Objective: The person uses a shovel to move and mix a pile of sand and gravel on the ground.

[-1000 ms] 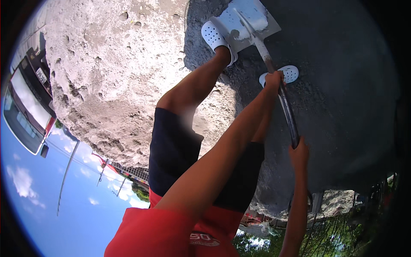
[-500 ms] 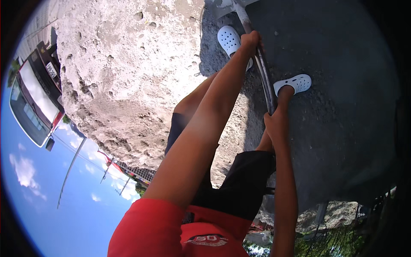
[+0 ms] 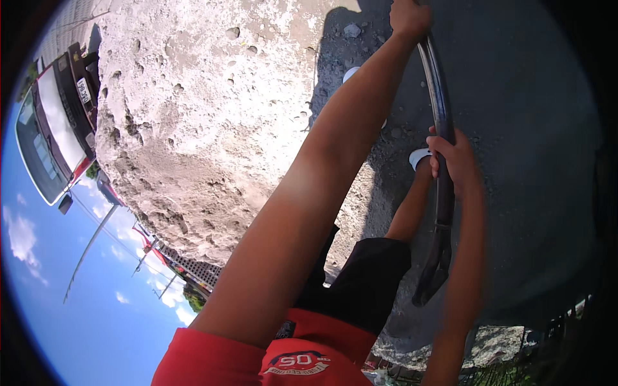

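Note:
A dark-shafted shovel [image 3: 438, 90] slants down through the right half of the view. Its blade end lies beyond the upper edge. Wrapped round the shaft near that edge is my left hand [image 3: 412, 20]. Lower down, my right hand [image 3: 454, 157] grips the same shaft with curled fingers. The forked end grip [image 3: 434, 273] of the shovel sticks out below my right hand, beside my forearm. White clogs show in part: one [image 3: 420, 157] next to my right hand, the other [image 3: 349, 74] mostly hidden behind my left arm.
Rough, pitted pale ground [image 3: 212, 96] lies sunlit on the left, with a shaded grey surface [image 3: 528, 161] on the right. A small stone [image 3: 352, 30] sits in the shadow near the top. A parked vehicle [image 3: 61, 128] stands at the far left.
Both hands and the shovel have moved up and to the right. The blade end has left the view, and the end grip now shows below my right hand. My left arm covers more of one clog.

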The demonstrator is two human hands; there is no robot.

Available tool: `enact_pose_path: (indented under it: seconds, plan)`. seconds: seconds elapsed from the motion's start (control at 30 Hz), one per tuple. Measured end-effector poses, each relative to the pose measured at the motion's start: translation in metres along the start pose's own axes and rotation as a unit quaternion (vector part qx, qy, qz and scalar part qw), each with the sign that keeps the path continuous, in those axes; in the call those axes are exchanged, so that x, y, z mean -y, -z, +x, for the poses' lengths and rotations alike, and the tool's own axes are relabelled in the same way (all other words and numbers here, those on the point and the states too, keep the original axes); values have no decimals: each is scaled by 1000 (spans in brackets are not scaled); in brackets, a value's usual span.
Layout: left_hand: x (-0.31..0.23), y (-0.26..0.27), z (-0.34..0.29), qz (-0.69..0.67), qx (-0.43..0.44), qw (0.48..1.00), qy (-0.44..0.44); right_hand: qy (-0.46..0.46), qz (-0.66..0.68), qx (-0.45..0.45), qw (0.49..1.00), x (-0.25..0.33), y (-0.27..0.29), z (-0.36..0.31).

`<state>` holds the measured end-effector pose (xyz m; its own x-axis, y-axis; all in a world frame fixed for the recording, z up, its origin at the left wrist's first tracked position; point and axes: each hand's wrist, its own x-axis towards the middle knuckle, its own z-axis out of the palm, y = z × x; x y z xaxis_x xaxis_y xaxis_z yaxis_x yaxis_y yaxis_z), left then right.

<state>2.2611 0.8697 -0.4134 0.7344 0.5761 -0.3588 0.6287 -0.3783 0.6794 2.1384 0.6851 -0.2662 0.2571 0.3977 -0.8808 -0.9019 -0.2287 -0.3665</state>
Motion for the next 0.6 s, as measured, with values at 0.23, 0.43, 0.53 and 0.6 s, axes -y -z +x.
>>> enact_pose_path:
  seconds: [0.23, 0.43, 0.53, 0.6]
  plan:
    - [59, -62, -210, -446, 98, 751, 477, -93, -452, -244, 853, -109, 48, -118]
    - [113, -74, -288, -385, 84, 729, 560, -162, -502, -176, 831, -174, 69, -144]
    - [141, -70, -257, -425, 88, 726, 534, -153, -491, -151, 844, -165, 47, -110]
    - [142, -60, -217, -415, 100, 713, 556, -125, -504, -163, 839, -146, 28, -89]
